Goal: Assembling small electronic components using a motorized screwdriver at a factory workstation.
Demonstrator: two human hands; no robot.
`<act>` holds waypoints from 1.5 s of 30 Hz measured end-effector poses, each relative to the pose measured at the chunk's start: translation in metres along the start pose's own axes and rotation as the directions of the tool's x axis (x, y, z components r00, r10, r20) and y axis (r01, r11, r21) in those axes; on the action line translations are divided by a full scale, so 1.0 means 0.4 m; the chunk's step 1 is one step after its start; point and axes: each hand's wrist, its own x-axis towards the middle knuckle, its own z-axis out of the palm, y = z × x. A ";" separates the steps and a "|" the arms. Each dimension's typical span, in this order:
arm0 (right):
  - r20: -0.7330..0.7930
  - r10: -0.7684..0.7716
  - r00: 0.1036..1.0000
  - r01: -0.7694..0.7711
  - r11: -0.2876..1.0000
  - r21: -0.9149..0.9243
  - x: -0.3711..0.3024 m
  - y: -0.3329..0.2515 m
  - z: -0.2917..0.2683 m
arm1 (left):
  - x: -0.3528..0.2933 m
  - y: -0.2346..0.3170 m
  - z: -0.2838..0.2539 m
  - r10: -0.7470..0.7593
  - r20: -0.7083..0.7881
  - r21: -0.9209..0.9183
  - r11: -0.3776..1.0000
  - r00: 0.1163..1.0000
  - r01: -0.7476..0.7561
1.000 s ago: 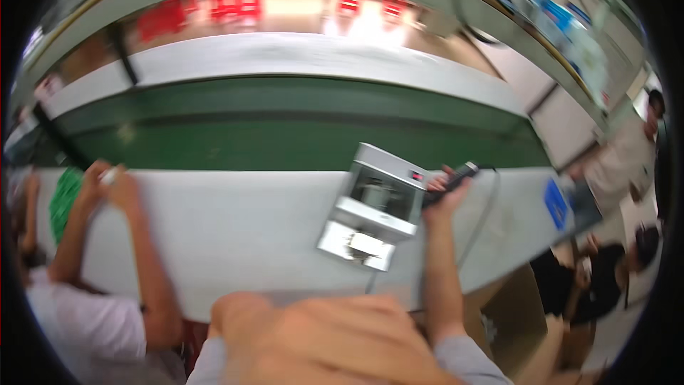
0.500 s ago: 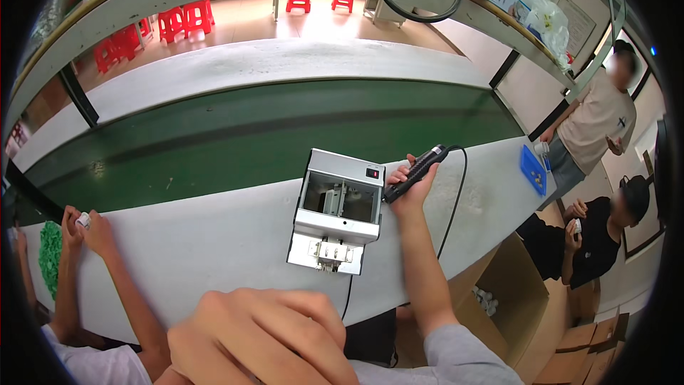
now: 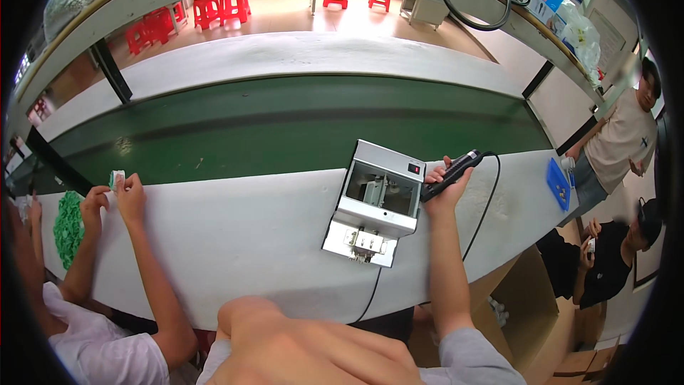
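My right hand is closed around a black electric screwdriver with a cord at its back end. The screwdriver's tip is beside the right wall of a silver screw feeder, which stands on the white worktable. An open-topped chamber and a small metal rail part at the front show on the feeder. Very close to the camera at the lower edge, my left hand shows its back. Its fingertips run out of the picture, so anything in them is hidden.
At left, a co-worker's hands hold a small white part near a green pile. A green conveyor belt runs behind the table. A blue tray sits at the right end, near two people. Below is a cardboard box.
The whole view has shifted, so the feeder and right hand appear further right. My left hand has turned and moved lower in the picture. The right hand keeps its grip on the electric screwdriver.
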 end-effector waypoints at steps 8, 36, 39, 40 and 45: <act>0.000 0.012 1.000 -0.012 1.000 0.016 0.003 -0.002 0.000 | 0.056 0.075 -0.055 -0.085 0.181 0.168 0.984 0.980 0.054; 0.013 0.022 1.000 -0.022 0.999 0.045 0.002 0.002 0.002 | 0.054 0.086 -0.033 -0.256 0.240 0.254 0.947 0.936 0.194; -0.011 0.020 1.000 -0.019 0.999 0.038 -0.002 0.004 0.006 | 0.043 0.070 -0.033 -0.224 0.237 0.201 0.963 0.945 0.178; -0.019 0.008 1.000 -0.007 1.000 0.028 -0.001 0.007 0.007 | 0.039 0.066 -0.030 -0.209 0.233 0.185 0.968 0.950 0.168; -0.024 -0.025 0.999 0.025 1.000 -0.004 -0.001 -0.006 -0.003 | 0.010 0.031 -0.020 -0.102 0.207 0.077 0.993 0.973 0.087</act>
